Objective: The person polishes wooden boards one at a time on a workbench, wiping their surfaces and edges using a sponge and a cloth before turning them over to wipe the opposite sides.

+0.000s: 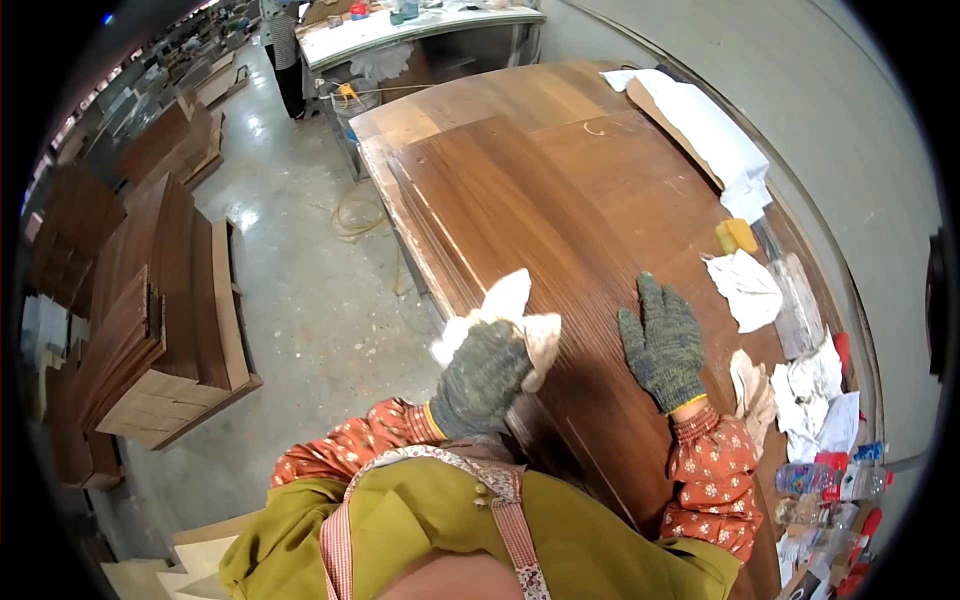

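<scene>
A brown wood-grain panel point(500, 200) lies on the worktable in front of me. My left hand point(480, 380), in a dark grey-green knitted glove, is closed round a white cloth point(508, 296) at the panel's left edge. Parts of the cloth stick out past the fingers, and the fingertips are hidden beneath. My right hand point(665, 345), gloved the same way, rests flat on the panel with its fingers stretched out and nothing in it.
Along the table's right side lie a crumpled white cloth point(745, 290), a yellow sponge point(736, 236), white sheeting point(700, 120) and several plastic bottles point(808, 478). Stacked brown panels point(165, 300) stand on the floor at left. Another person point(283, 55) stands at the far end.
</scene>
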Demonstrator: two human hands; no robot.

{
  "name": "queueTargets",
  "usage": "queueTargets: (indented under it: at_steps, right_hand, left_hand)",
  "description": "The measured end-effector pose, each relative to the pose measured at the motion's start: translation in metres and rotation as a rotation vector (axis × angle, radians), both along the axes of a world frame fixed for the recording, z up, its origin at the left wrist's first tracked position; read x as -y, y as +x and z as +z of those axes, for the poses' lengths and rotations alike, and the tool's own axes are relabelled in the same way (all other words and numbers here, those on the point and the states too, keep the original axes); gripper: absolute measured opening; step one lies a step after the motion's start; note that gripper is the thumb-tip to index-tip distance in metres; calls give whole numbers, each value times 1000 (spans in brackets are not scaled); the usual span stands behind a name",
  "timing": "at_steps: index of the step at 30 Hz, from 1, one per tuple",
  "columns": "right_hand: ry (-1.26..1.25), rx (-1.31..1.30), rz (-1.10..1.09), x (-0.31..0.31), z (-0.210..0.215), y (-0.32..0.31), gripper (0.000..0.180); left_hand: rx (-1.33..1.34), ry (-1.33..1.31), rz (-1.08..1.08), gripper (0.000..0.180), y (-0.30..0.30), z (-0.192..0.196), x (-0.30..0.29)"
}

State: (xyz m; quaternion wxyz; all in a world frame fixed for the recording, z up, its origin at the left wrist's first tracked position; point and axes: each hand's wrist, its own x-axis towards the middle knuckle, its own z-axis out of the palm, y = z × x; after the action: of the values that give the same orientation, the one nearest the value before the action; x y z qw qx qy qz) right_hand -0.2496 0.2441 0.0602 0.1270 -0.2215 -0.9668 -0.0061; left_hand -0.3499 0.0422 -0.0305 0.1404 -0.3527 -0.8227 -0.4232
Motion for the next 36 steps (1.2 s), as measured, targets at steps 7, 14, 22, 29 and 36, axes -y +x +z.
queueTargets:
  at_steps: [7,14,22,29,36]
  right_hand:
    - [12,-89,91,3,2,-3,54]
    - [0,-80,45,0,-1,-8,53]
    - [-48,-127,-69,1,6,-5,48]
    - [-40,-130,-201,15,9,-26,39]
    - [56,-153,-393,12,8,-13,36]
  left_hand:
    - [-626,272,-253,53,-195,13,38]
    - [-412,148,-11,40,-310,22,44]
    - [490,1022,-154,29,-265,94,28]
    - [-537,129,-675,33,-130,40,-10]
    - [-495,11,-652,31,-278,73,-6]
